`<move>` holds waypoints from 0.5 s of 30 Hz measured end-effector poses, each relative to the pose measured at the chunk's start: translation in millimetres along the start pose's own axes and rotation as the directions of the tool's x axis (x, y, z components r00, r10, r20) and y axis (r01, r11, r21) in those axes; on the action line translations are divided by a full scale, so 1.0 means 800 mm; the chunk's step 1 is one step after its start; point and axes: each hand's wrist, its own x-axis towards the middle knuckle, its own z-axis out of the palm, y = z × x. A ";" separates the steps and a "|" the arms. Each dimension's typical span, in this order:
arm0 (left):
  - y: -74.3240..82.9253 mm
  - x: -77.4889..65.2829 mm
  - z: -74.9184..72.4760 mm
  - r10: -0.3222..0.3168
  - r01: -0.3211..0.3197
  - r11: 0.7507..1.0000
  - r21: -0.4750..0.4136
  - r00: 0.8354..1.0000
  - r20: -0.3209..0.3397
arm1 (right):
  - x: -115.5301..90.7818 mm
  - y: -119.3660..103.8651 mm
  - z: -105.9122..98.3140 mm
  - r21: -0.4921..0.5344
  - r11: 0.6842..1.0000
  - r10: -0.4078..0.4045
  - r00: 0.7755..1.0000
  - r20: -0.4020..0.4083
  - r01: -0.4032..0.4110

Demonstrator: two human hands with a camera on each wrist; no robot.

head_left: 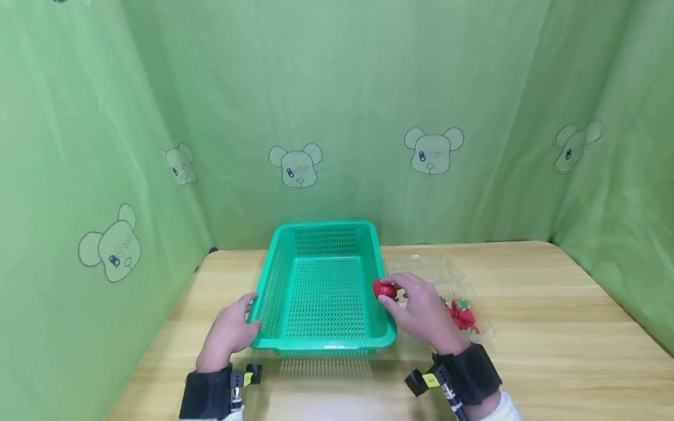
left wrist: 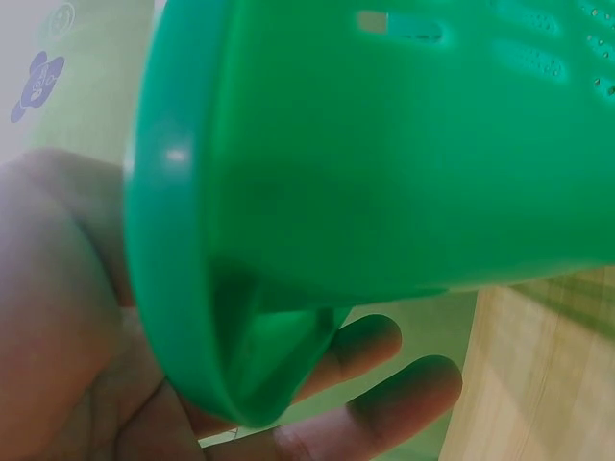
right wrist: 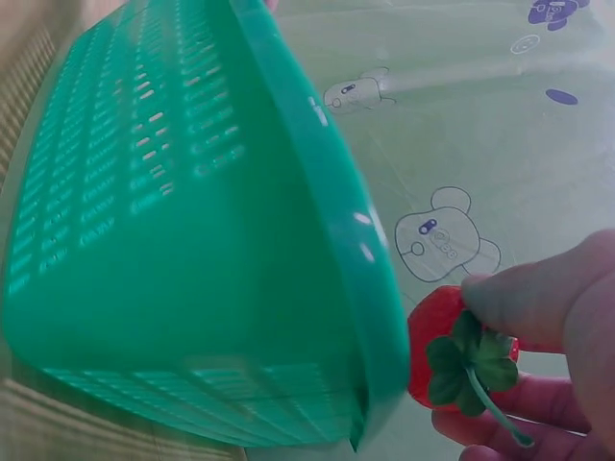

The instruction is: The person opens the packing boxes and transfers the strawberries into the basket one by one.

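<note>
A green plastic basket [head_left: 323, 345] with slotted walls stands on the table. At its left rim is my left hand [head_left: 229, 332], thumb and index finger spread apart. In the left wrist view, its loosely extended fingers [left wrist: 408, 403] show past the underside of the basket's rim [left wrist: 173, 230]. My right hand [head_left: 423, 307] pinches a red strawberry [head_left: 384, 289] between thumb and fingers at the basket's right rim. The right wrist view shows the strawberry [right wrist: 432, 327] with its green leaves and stem facing the camera, close beside the rim [right wrist: 370, 250].
Right of the basket, partly behind my right hand, lies an open clear plastic box [head_left: 481, 304] with several strawberries [head_left: 463, 316] in it. Its clear lid [head_left: 421, 268] extends behind. The wooden table [head_left: 553, 327] meets green curtains [head_left: 368, 117] at the back and sides.
</note>
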 end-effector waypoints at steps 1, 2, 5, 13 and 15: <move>0.002 0.002 0.000 0.001 -0.001 1.000 -0.003 1.000 -0.002 | 0.002 -0.001 0.000 0.001 1.000 -0.002 1.000 -0.003 0.002; 0.003 0.003 -0.001 0.003 -0.003 1.000 -0.006 1.000 -0.004 | 0.003 -0.002 0.000 0.004 1.000 -0.002 1.000 -0.004 0.002; 0.004 0.004 -0.001 0.001 -0.001 1.000 -0.011 1.000 -0.006 | 0.006 -0.004 0.003 0.011 1.000 -0.014 1.000 0.012 0.014; -0.001 -0.003 -0.001 -0.012 0.012 1.000 -0.011 1.000 0.002 | 0.006 -0.009 0.017 0.014 0.999 -0.041 0.998 0.043 0.040; -0.001 -0.004 -0.001 -0.015 0.015 1.000 -0.007 1.000 0.005 | 0.006 -0.010 0.018 0.021 1.000 -0.023 0.998 0.059 0.022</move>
